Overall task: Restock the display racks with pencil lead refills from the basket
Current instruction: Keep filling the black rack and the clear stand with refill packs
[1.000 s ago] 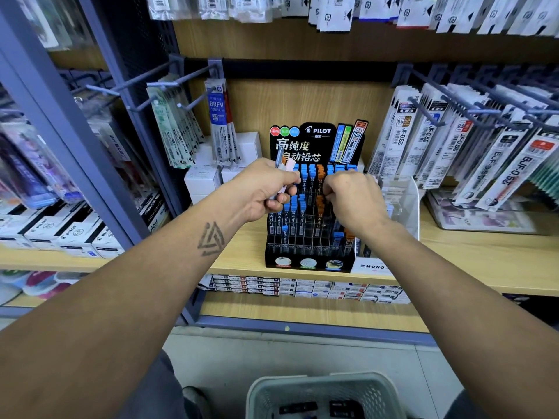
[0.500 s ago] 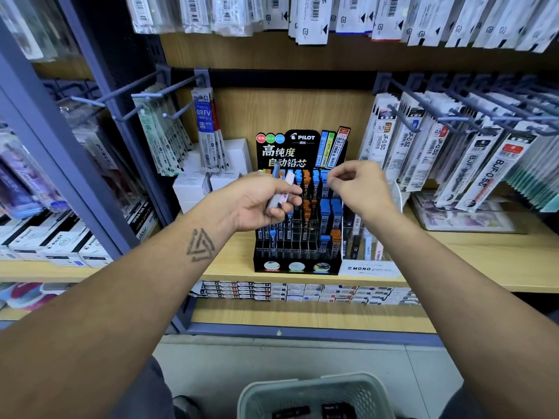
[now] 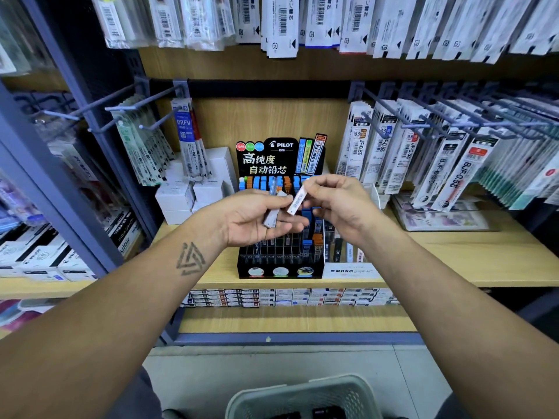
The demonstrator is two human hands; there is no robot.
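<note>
- Sitting nearest, at the bottom edge of the view, a pale mesh basket (image 3: 302, 394) stands on the floor with a few dark packs just visible inside.
- Both forearms reach up from the lower corners toward the middle shelf (image 3: 453, 261).
- Left hand (image 3: 257, 217) is held palm up in front of the rack, fingers curled round a small bunch of grey refills (image 3: 272, 216) lying across the palm.
- Right hand (image 3: 338, 204) is just beside it, thumb and forefinger pinching one white refill (image 3: 298, 201) by its upper end; the case slants down toward the left hand's fingertips, and its lower end seems to meet the bunch.
- Both hands hover above the rack, clear of its slots.
- Black Pilot rack (image 3: 281, 267) stands at the shelf's front edge, its stepped slots partly filled with blue- and orange-capped cases, fuller toward the back rows and the right side.
- Clear Mono stand (image 3: 351, 270) touches the rack's right side.
- White boxes (image 3: 193, 192) are stacked behind the rack to the left.
- Hooks (image 3: 423, 125) on the back wall carry hanging pen refill packs on both sides.
</note>
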